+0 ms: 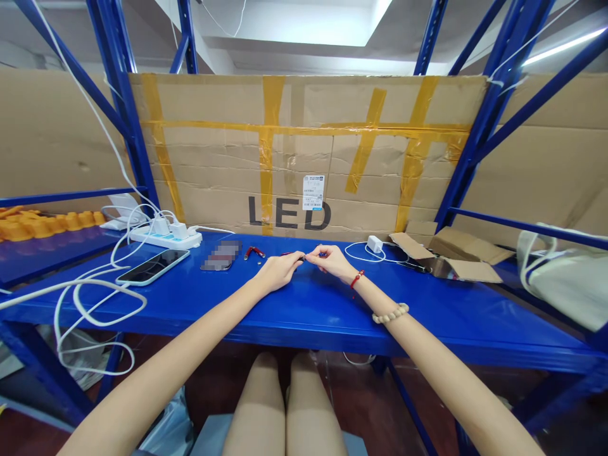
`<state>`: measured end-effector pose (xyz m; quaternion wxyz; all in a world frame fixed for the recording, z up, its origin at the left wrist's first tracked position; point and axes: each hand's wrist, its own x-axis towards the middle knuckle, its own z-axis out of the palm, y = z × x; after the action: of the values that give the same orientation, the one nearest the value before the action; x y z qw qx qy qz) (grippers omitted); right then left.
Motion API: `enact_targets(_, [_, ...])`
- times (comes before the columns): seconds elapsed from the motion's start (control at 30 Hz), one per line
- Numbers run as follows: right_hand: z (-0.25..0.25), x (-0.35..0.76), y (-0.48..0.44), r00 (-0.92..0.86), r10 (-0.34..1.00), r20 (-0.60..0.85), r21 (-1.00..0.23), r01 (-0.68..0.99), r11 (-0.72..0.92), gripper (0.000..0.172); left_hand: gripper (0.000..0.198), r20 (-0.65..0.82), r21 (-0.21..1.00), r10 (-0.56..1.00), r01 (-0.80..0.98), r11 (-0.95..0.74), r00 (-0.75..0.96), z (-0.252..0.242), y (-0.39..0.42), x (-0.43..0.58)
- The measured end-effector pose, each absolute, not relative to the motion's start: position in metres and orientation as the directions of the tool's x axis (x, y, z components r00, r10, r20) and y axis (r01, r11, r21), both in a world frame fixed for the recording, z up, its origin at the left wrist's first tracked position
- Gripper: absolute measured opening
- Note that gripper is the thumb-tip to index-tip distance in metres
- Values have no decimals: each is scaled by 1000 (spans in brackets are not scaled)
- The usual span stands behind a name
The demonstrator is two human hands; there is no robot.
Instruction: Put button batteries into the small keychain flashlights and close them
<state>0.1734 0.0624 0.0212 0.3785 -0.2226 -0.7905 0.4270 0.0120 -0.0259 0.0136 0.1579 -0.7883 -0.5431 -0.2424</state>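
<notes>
Over the middle of the blue table, my two hands meet at the fingertips. My left hand (279, 272) is closed on a small dark piece (302, 258), too small to name, whose tip sticks out towards the right. My right hand (332, 261) pinches at the end of that piece; whether anything else is in its fingers cannot be made out. To the left of my left hand lie a bent dark-red piece (254, 252) and a tiny round bit. Farther left is a flat packet (221, 256), its surface blurred out.
A phone (154, 267) and a white power strip (166, 236) with looped cables sit at the left of the blue table (304, 310). A white charger (375, 244) with cable and an open cardboard box (456, 253) stand right. A large carton (213, 171) closes the back.
</notes>
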Motion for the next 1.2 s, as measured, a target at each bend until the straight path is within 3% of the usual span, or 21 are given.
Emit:
enact_targets(0.8, [21,176,65,-599,670,439,-813,53,579,41,27,555,9,776,931,-366,300,12,-24,12])
enact_targets(1.2, [18,178,66,-676,666,315,-853,105,510,42,22,550,0,783,937,-348,290,9,-22,11])
